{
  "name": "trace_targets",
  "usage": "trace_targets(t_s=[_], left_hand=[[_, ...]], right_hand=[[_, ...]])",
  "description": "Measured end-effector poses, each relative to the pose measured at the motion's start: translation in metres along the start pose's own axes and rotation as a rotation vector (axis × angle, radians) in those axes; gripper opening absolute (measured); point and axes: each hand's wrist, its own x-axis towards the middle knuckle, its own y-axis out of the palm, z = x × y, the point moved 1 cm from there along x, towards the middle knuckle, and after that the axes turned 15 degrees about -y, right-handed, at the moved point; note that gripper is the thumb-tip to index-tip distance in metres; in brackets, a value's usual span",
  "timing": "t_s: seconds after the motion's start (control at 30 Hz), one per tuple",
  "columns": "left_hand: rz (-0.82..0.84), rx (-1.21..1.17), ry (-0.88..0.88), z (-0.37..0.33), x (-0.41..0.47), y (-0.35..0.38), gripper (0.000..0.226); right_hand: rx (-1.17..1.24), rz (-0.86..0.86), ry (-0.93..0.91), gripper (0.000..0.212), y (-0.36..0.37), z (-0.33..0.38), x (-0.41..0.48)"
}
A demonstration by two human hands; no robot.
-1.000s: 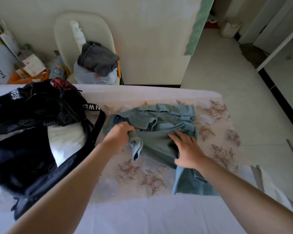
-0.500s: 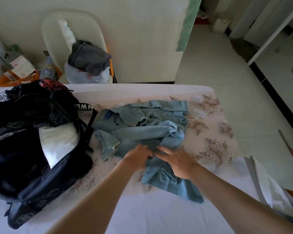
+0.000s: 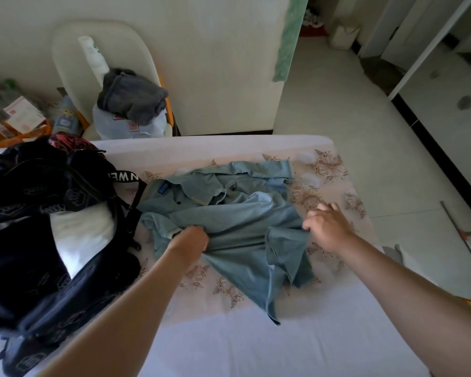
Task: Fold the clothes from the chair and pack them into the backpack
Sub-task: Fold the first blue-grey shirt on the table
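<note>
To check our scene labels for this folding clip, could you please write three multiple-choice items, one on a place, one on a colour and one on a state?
1. Where does the grey garment lie?
A. In a drawer
B. On the chair, atop a plastic bag
C. On a hanger

2. What colour is the polo shirt?
A. White
B. Red
C. Light blue

3. What is the left hand doing?
A. Gripping the polo shirt
B. Hanging idle
C. Pointing at the wall

Key:
1 B, since the garment is heaped on the bag on the chair seat.
2 C, since its collar and body are light blue.
3 A, since its fingers bunch the fabric, while the right hand pinches the shirt's opposite edge.
</note>
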Motion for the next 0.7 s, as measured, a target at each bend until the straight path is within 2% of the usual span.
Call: trace_targets(t_s=[0.03, 0.07, 0.13, 0.2, 0.27, 0.33, 0.37, 0.4, 0.47, 0.5, 0.57, 0.63, 0.7], left_hand=[[-0.043, 0.016, -0.04, 0.005, -0.001, -0.003, 0.031], [-0.073, 0.033, -0.076, 0.007, -0.002, -0.008, 0.032], [-0.114, -0.056, -0.071, 0.005, -0.004, -0.013, 0.038], [-0.113, -0.214, 0.057, -0.008, -0.011, -0.007, 0.038], [-0.066, -0.323, 0.198, -0.03, -0.026, 0.002, 0.038], [-0.002, -0.217, 0.276, -0.05, -0.033, 0.025, 0.062], [0.002, -0.171, 0.28, -0.058, -0.032, 0.036, 0.063], [-0.003, -0.196, 0.271, -0.061, -0.029, 0.045, 0.052], [0.024, -0.33, 0.241, -0.059, -0.024, 0.052, 0.021], [0.052, -0.365, 0.246, -0.056, -0.024, 0.053, 0.016], [0.099, -0.349, 0.274, -0.045, -0.027, 0.051, 0.019], [0.152, -0.266, 0.277, -0.031, -0.034, 0.044, 0.032], [0.198, -0.155, 0.209, -0.014, -0.04, 0.038, 0.043]], right_hand=[[-0.015, 0.085, 0.027, 0.024, 0.0, 0.001, 0.002], [-0.006, 0.093, 0.041, 0.024, 0.001, 0.004, 0.005], [0.09, -0.094, 0.028, 0.028, 0.004, 0.018, 0.015], [0.309, -0.257, -0.044, 0.033, 0.009, 0.039, 0.024], [0.405, -0.136, -0.124, 0.05, 0.013, 0.065, 0.028], [0.304, 0.055, -0.136, 0.073, 0.022, 0.083, 0.027], [0.229, 0.104, -0.134, 0.078, 0.025, 0.088, 0.024], [0.176, 0.137, -0.13, 0.078, 0.029, 0.089, 0.02], [0.153, 0.148, -0.124, 0.068, 0.033, 0.09, 0.01], [0.166, 0.143, -0.118, 0.059, 0.033, 0.09, 0.007], [0.221, 0.127, -0.096, 0.039, 0.031, 0.092, 0.003], [0.38, 0.07, -0.059, 0.021, 0.027, 0.097, 0.0], [0.562, -0.01, -0.02, 0.013, 0.025, 0.107, -0.002]])
